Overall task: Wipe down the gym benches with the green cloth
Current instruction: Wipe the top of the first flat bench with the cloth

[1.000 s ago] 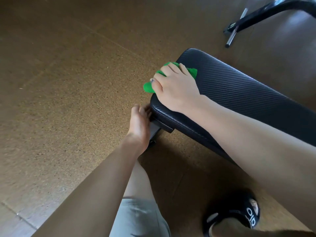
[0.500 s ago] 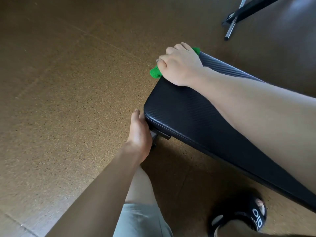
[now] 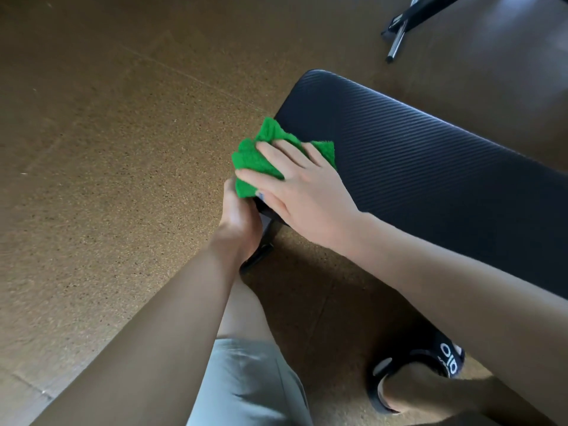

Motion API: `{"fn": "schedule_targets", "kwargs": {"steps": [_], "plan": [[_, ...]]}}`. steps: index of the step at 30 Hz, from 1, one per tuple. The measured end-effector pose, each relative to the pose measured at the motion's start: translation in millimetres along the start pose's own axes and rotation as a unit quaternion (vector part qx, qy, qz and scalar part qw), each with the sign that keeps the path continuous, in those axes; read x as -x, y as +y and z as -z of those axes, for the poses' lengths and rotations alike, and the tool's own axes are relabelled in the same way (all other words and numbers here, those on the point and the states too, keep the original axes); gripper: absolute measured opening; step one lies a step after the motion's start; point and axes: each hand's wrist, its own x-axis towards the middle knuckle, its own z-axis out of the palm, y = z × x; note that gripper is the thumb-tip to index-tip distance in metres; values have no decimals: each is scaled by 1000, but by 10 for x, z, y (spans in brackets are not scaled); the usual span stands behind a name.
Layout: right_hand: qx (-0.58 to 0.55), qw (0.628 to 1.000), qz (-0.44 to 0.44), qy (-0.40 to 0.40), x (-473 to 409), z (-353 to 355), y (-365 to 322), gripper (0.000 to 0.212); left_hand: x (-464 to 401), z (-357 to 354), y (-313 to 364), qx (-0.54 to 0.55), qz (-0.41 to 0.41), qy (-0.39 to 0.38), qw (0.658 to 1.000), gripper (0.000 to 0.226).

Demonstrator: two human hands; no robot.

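Covering much of the near corner of the bench pad [image 3: 430, 167], the right hand [image 3: 304, 192] and the green cloth [image 3: 261, 155] hide that edge from sight, and the pad's right end runs out of the picture. Under the corner only a dark bit of frame [image 3: 259, 256] shows below the left hand [image 3: 238, 224]; what that hand touches there is hard to make out, and whether its grip holds the frame or only rests against it I cannot tell, since its fingers are hidden behind the cloth and the pad.

The green cloth is a bright, nubbly terry rag, bunched into folds, lying on the left end of the surface with one lobe hanging over the edge toward the floor [image 3: 107, 179]. The pad itself is black with fine diagonal ribbing and a rounded end.

The right hand lies palm down on the cloth, fingers spread and nearly straight, pressing it flat to the pad rather than clutching it; the forearm comes in from the lower right across the surface. The left forearm reaches up from the bottom middle, wrist bent in toward the bench.

Grey shorts [image 3: 246, 385] and a black slide sandal [image 3: 430, 367] with white lettering show at the bottom. Black and chrome bars of other equipment [image 3: 399, 35] are cut off at the top right.
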Motion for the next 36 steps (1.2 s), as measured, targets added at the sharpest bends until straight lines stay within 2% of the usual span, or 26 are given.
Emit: {"fn": "schedule_targets", "kwargs": {"steps": [6, 10, 12, 15, 19, 22, 25, 28, 32, 36], "plan": [[123, 989, 76, -35, 970, 20, 161, 40, 115, -87, 35, 27, 32, 33, 999, 60], [132, 985, 84, -68, 1268, 121, 324, 61, 170, -139, 69, -8, 57, 42, 997, 61], [130, 986, 89, -56, 1125, 104, 290, 62, 189, -125, 82, -16, 62, 37, 997, 59], [103, 989, 102, -35, 590, 2, 138, 46, 211, -85, 91, -36, 46, 22, 998, 61], [68, 994, 83, -20, 157, -41, -29, 40, 251, -33, 139, -34, 30, 17, 999, 64], [56, 995, 76, -24, 460, -11, 69, 39, 276, -57, 177, -25, 24, 21, 999, 60], [84, 992, 80, -54, 1065, 84, 294, 48, 262, -95, 213, -56, 24, 42, 997, 51], [74, 992, 72, -66, 1221, 179, 393, 42, 310, -197, 252, -72, -8, 47, 996, 45], [-22, 995, 57, -79, 784, 151, 383, 42, 330, -340, 308, -68, -69, 47, 994, 41], [-91, 993, -41, -64, 79, 77, 470, 47, 363, -358, 283, -40, -81, 52, 994, 38]]}}
